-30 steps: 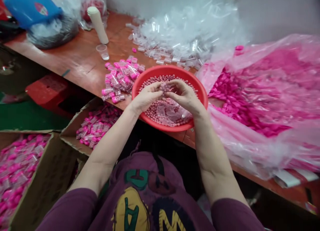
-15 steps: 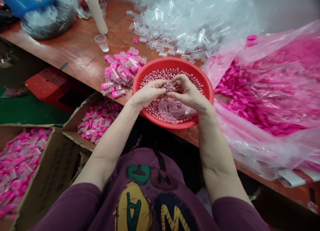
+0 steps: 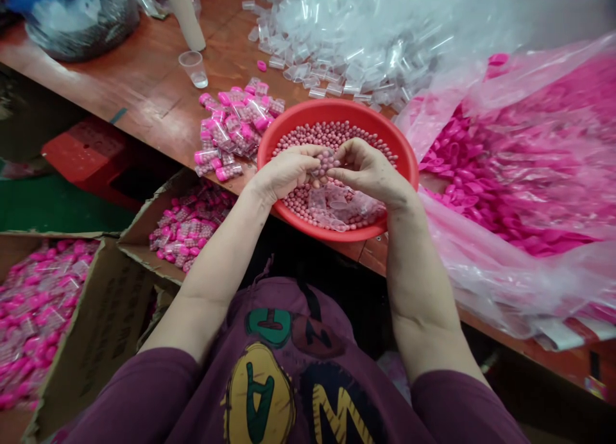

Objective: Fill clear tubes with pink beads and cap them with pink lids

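Over a red basin (image 3: 410,158) of pink beads (image 3: 312,135), both my hands meet at a small clear bottle (image 3: 326,163) filled with beads. My left hand (image 3: 291,168) grips it between thumb and fingers. The fingertips and thumb of my right hand (image 3: 364,168) close on its right end; the exact contact is partly hidden. Below my hands, several empty clear bottles (image 3: 337,203) lie on the beads. Left of the basin, a pile of bead-filled bottles with bright pink caps (image 3: 235,126) lies on the table (image 3: 158,104).
Clear empty bottles (image 3: 346,59) are heaped behind the basin. On the right lies a plastic bag of pink caps (image 3: 529,168). A plastic cup (image 3: 193,68) and a pale flask (image 3: 184,14) stand back left. Cardboard boxes (image 3: 96,322) of capped bottles sit below the table edge.
The view has shifted slightly, so the table's things sit a little higher. My right hand's fingers have drawn slightly right on the bottle, showing more of it; my left hand keeps its grip.
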Demonstrator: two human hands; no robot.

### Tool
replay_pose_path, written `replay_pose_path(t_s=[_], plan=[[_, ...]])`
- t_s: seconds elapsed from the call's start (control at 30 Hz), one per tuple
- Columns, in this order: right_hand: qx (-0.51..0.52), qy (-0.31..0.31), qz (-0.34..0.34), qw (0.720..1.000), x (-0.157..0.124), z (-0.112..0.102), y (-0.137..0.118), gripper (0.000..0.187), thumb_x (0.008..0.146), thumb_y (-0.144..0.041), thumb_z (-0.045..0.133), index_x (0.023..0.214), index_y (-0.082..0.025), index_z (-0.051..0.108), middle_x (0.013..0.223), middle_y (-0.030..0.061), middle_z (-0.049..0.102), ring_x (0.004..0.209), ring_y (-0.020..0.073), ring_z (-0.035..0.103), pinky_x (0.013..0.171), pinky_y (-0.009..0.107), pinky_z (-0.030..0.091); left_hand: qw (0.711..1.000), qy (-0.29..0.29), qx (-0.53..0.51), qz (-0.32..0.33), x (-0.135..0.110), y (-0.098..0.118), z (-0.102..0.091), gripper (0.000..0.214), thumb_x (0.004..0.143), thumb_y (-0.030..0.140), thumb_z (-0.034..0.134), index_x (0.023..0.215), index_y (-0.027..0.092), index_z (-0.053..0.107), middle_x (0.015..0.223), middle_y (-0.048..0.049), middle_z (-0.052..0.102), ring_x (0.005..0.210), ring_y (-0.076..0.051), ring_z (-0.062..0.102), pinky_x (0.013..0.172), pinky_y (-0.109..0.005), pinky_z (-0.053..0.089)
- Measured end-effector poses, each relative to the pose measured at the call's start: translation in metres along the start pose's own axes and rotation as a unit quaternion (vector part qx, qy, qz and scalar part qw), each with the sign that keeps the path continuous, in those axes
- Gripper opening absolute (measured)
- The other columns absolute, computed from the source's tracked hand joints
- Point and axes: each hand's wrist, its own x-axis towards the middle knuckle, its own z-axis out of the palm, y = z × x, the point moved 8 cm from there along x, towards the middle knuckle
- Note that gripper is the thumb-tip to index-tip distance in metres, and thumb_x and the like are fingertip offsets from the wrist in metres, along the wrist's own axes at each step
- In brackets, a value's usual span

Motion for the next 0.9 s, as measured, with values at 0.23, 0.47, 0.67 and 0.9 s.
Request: replay_pose_path(t_s=[0.23, 0.47, 0.67, 0.9], plan=[[0.046, -0.025, 0.052, 0.997, -0.007, 0.005, -0.013, 0.067, 0.067, -0.059, 0.115, 0.096, -0.029, 0.062, 0.091, -0.0004, 0.069, 0.087, 0.0207, 0.067, 0.071, 0.035, 0.056, 1.000, -0.013, -0.008, -0.025, -0.004, 0.000, 0.005, 0.041, 0.085, -0.004, 0.059, 0.118, 0.007, 0.082, 0.089, -0.0039, 0.079, 0.068, -0.012, 0.069, 0.062, -0.025, 0.052], [0.062, 0.011, 0.060, 0.996, -0.009, -0.003, -0.015, 0.070, 0.069, -0.070, 0.111, 0.093, -0.030, 0.059, 0.076, -0.0055, 0.059, 0.056, 0.0106, 0.040, 0.048, 0.028, 0.029, 0.997, 0.000, -0.073, -0.017, -0.002, 0.000, -0.004, 0.029, 0.089, -0.002, 0.063, 0.111, 0.011, 0.077, 0.086, -0.0016, 0.077, 0.072, -0.014, 0.073, 0.071, -0.027, 0.059], [0.030, 0.163, 0.045, 0.985, -0.002, -0.036, 0.007, 0.074, 0.068, -0.084, 0.104, 0.094, -0.031, 0.060, 0.073, -0.0062, 0.059, 0.050, 0.0115, 0.049, 0.042, 0.028, 0.028, 0.987, -0.024, -0.155, 0.025, 0.009, 0.000, 0.008, 0.032, 0.084, 0.003, 0.067, 0.113, 0.016, 0.073, 0.094, -0.0022, 0.083, 0.088, -0.017, 0.081, 0.093, -0.031, 0.064], [0.003, 0.181, 0.008, 0.983, -0.004, -0.036, -0.001, 0.057, 0.086, -0.079, 0.088, 0.110, -0.032, 0.067, 0.102, 0.0008, 0.076, 0.060, 0.0127, 0.056, 0.047, 0.031, 0.037, 0.993, 0.044, -0.107, 0.012, 0.018, -0.012, 0.017, 0.038, 0.068, -0.001, 0.061, 0.101, 0.017, 0.070, 0.084, 0.0006, 0.077, 0.078, -0.015, 0.073, 0.084, -0.028, 0.055]])
